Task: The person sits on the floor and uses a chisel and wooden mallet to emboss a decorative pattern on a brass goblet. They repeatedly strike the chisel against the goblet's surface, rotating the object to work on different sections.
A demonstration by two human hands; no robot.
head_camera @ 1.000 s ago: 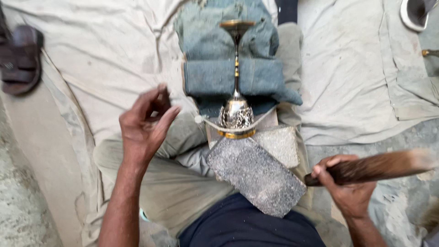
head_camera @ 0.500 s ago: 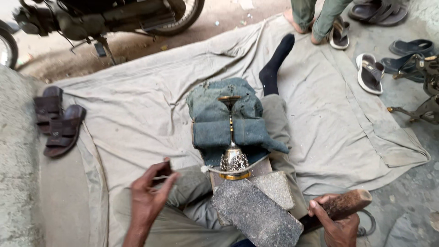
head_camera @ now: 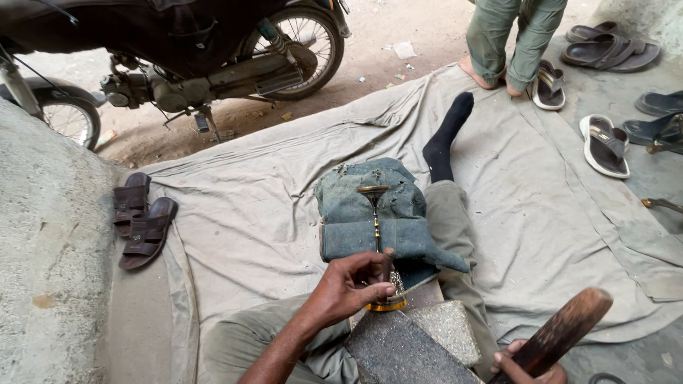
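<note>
Where cloth (head_camera: 270,206) covers ground: motorcycle (head_camera: 213,57), sandals (head_camera: 142,220).

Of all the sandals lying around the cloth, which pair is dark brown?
The brown sandals at the cloth's left edge, beside the concrete block. Those on the right are grey, black or white-soled.

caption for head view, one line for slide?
Seated person's left hand steadies a brass goblet on folded denim; right hand grips a wooden mallet.
</note>
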